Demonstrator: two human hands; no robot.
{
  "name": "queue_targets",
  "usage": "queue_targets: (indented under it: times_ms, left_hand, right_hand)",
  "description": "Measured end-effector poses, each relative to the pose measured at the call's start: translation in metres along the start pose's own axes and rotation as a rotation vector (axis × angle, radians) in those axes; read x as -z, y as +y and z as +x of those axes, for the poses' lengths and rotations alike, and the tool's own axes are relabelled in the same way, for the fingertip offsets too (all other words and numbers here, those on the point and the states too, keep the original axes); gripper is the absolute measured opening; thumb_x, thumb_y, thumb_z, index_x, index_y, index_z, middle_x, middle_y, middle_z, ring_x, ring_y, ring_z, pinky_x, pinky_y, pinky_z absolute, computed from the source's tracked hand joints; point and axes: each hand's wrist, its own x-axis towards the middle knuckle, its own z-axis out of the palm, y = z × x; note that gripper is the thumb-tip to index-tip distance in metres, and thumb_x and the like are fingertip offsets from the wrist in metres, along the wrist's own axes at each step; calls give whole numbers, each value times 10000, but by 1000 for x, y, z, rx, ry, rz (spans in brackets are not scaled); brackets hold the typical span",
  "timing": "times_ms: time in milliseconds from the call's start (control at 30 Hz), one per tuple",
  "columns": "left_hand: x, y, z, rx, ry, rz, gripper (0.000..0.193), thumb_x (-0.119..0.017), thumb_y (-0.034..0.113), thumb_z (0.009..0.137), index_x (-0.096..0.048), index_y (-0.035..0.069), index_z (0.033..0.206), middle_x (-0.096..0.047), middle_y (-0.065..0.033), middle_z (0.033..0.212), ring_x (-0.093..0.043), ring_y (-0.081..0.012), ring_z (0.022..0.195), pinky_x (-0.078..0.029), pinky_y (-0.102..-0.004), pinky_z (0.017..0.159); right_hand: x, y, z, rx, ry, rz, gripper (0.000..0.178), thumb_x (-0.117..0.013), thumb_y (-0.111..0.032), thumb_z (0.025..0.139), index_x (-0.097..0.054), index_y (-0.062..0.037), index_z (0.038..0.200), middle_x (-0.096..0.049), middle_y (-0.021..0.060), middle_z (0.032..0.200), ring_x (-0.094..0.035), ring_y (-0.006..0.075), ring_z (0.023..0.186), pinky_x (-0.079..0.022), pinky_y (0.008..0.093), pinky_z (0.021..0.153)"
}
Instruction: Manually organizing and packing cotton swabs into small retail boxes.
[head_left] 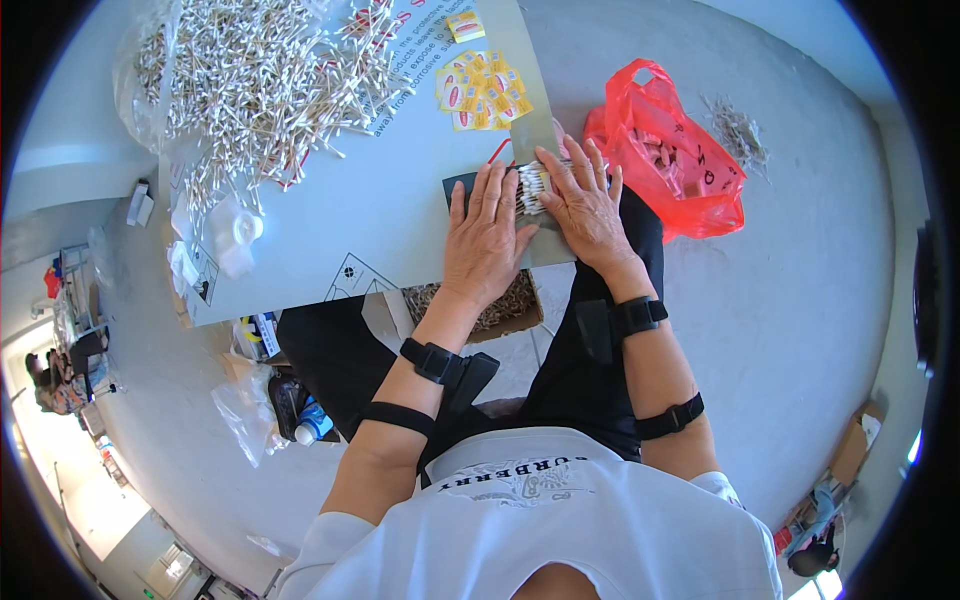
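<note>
A small row of white-tipped cotton swabs (530,190) lies between my two hands near the table's right front corner. My left hand (482,240) rests flat with its fingers stretched forward, just left of the swabs, over a dark flat piece (453,188). On the other side, my right hand (592,215) lies with fingers spread, its thumb side touching or nearly touching the swabs. What is under both sets of fingers is partly hidden. Several yellow-and-white printed slips (484,92) lie in a pile beyond my hands, with another small yellow stack (465,27) farther off.
A large heap of loose cotton swabs (270,80) covers the table's far left. A white roll in plastic (240,235) sits at the near left. Right of the table hangs or stands a red plastic bag (665,160) with pinkish pieces. Below the edge is a cardboard box (520,312).
</note>
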Motion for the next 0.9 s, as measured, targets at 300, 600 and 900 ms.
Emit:
queue_targets:
  times_ms: [300,600,900]
  left_hand:
    - [13,-12,25,91,11,-221,586,-612,142,857,-420,9,1395,-429,-174,1416,-345,-345,1375,-263,-508,1112]
    - [-12,22,11,168,86,-120,685,-578,221,905,-290,-57,1461,-230,-264,1548,-181,-393,1464,-138,-543,1170]
    - [-8,16,-2,72,-44,30,676,-601,290,919,-345,-24,1460,-232,-168,1580,-171,-285,1486,-113,-509,1183]
  right_hand:
    - [1,2,-1,-16,-18,14,544,-500,-412,979,-348,-305,1490,-225,116,1579,-137,355,1477,-73,666,1120]
    - [-3,4,-1,-31,-21,48,541,-483,-427,985,-357,-282,1491,-215,125,1584,-131,352,1480,-54,653,1128]
    - [1,2,0,-23,-13,89,517,-469,-418,994,-374,-290,1486,-233,137,1578,-149,356,1476,-43,630,1139]
